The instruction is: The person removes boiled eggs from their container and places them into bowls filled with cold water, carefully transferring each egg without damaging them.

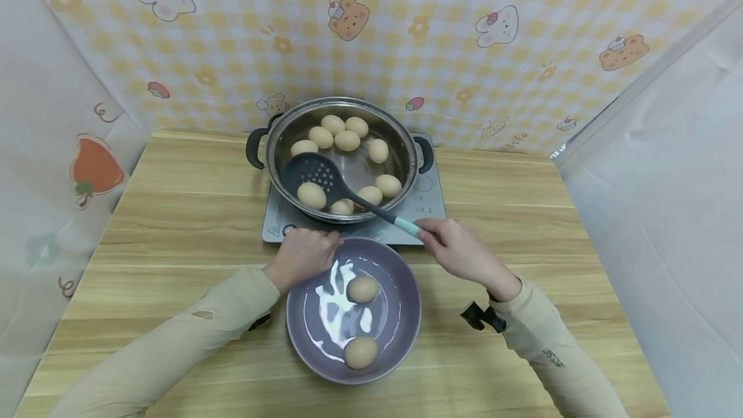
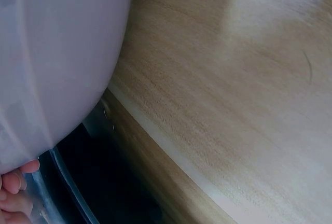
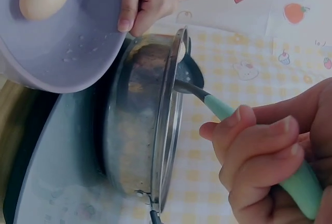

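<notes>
My right hand (image 1: 461, 249) grips the mint-green handle of a dark slotted skimmer (image 1: 371, 207), fingers curled round it in the right wrist view. One egg (image 1: 311, 196) lies in the skimmer's head, above the near left part of a steel pot (image 1: 413, 176). Several more brown eggs (image 1: 347, 140) sit inside that pot. With my left hand (image 1: 306, 255) I hold the far left rim of a purple bowl (image 1: 408, 315), thumb over the edge in the right wrist view (image 3: 148, 3). Two eggs (image 1: 361, 352) lie in the bowl. Fingertips (image 2: 13, 182) show under it in the left wrist view.
Under the pot is a grey induction cooker (image 1: 432, 195), its front edge close to the bowl. Black side handles (image 1: 254, 148) stick out from the pot. Behind stands a yellow checked cloth (image 1: 383, 50). The wooden table (image 1: 191, 211) extends to both sides.
</notes>
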Demonstrator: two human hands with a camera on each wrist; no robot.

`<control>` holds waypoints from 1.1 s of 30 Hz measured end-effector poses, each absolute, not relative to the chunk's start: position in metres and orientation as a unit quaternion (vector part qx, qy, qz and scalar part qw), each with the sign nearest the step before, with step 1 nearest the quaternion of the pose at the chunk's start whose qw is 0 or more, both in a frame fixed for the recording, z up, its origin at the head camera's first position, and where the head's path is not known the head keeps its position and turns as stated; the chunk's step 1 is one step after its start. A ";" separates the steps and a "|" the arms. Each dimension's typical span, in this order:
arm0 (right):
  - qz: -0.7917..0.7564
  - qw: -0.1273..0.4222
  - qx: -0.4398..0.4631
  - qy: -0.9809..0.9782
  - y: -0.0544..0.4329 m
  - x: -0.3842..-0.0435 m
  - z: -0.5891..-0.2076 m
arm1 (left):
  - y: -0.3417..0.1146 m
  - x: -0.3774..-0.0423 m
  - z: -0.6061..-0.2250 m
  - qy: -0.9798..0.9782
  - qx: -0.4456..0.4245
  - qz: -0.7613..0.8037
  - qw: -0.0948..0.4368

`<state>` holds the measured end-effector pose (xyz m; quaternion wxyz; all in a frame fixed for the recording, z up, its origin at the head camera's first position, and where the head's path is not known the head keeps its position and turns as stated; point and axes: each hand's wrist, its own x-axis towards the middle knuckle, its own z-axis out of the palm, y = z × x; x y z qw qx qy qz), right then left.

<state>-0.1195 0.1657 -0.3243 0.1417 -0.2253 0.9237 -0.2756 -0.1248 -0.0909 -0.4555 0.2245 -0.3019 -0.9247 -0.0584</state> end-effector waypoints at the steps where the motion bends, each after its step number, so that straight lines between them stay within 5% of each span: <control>1: -0.280 0.149 -0.225 0.921 0.166 -0.120 -0.324 | -0.091 -0.125 -0.456 -0.925 -0.302 -0.058 0.225; 18: -0.451 0.316 -0.126 0.825 0.181 -0.133 -0.330 | -0.090 -0.125 -0.456 -0.923 -0.301 -0.062 0.232; 33: -0.491 0.331 -0.092 0.801 0.199 -0.133 -0.321 | -0.091 -0.126 -0.456 -0.922 -0.302 -0.066 0.234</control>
